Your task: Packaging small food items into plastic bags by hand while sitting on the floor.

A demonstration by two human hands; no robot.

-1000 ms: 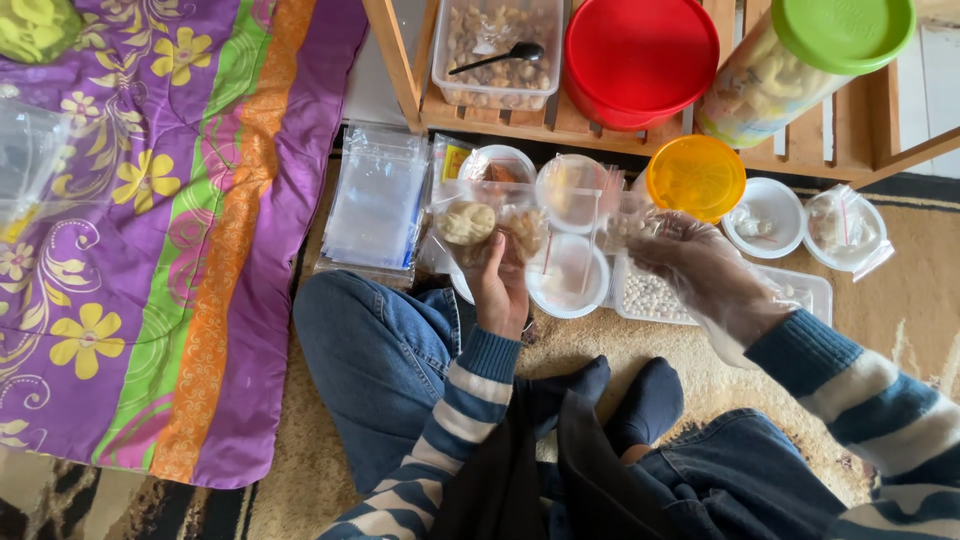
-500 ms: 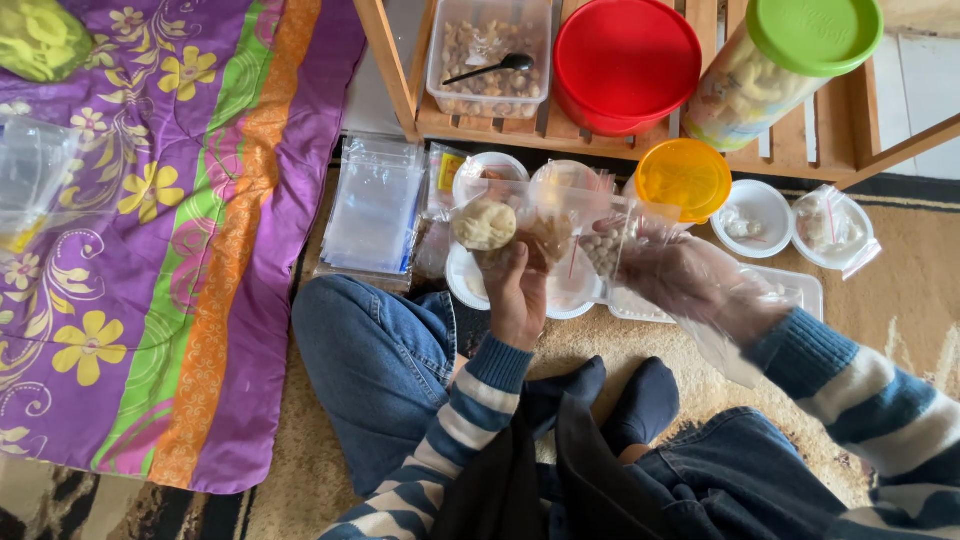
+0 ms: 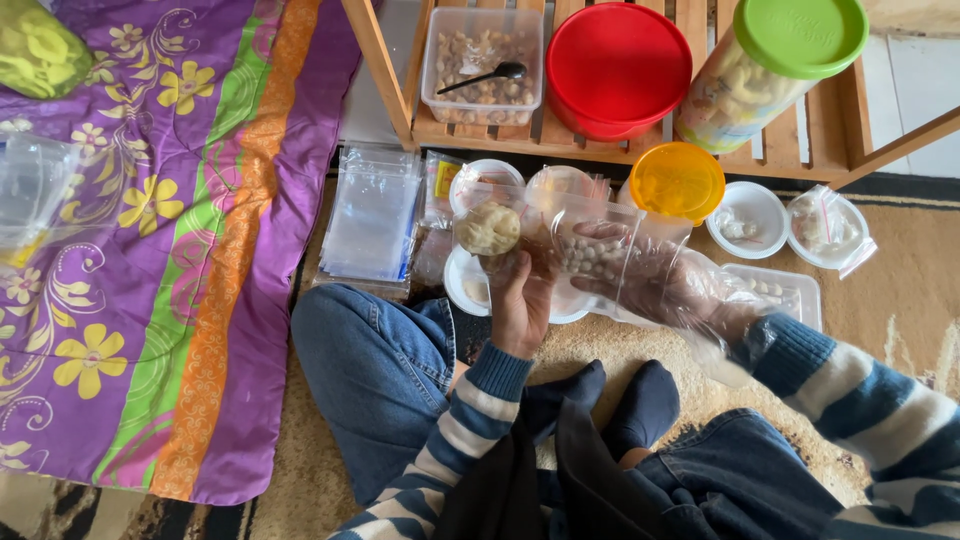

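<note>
Purple floral quilt (image 3: 150, 230), stack of clear zip bags (image 3: 375, 213), red-lidded tub (image 3: 617, 65), green-lidded jar (image 3: 775, 60), orange lid (image 3: 678, 182), wooden rack (image 3: 800, 140)

Soft even daylight, faint shadows under the wooden shelf (image 3: 600, 140), mild glare on plastic, sharp focus throughout

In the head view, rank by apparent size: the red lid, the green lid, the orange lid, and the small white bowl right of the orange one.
1. Red lid, largest.
2. Green lid, though it sits higher on its jar, nearer the camera, so unsure.
3. Orange lid.
4. White bowl, slightly smaller than the orange lid.
</note>
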